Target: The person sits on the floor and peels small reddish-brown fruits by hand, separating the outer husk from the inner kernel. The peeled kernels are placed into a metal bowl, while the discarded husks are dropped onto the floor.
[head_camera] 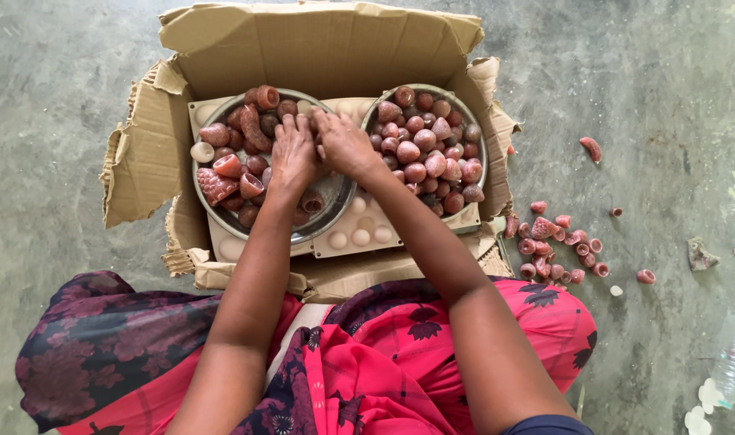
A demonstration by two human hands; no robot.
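Note:
Two round metal plates sit inside an opened cardboard box (pixel 319 48). The left plate (pixel 332 203) holds reddish-brown husk pieces and fruits (pixel 250 133). The right plate (pixel 482 143) is heaped with rounder reddish fruits (pixel 424 149). My left hand (pixel 291 153) and my right hand (pixel 343 143) meet over the inner edge of the left plate, fingers curled together around a small piece I cannot make out. Under the plates lies a pale moulded tray (pixel 359 235) with round cups.
Several reddish husk shells (pixel 556 246) lie scattered on the grey concrete floor to the right of the box. A small stone-like scrap (pixel 700 255) and a clear plastic bottle (pixel 730 362) lie further right. My lap in pink and dark floral cloth (pixel 367 362) fills the foreground.

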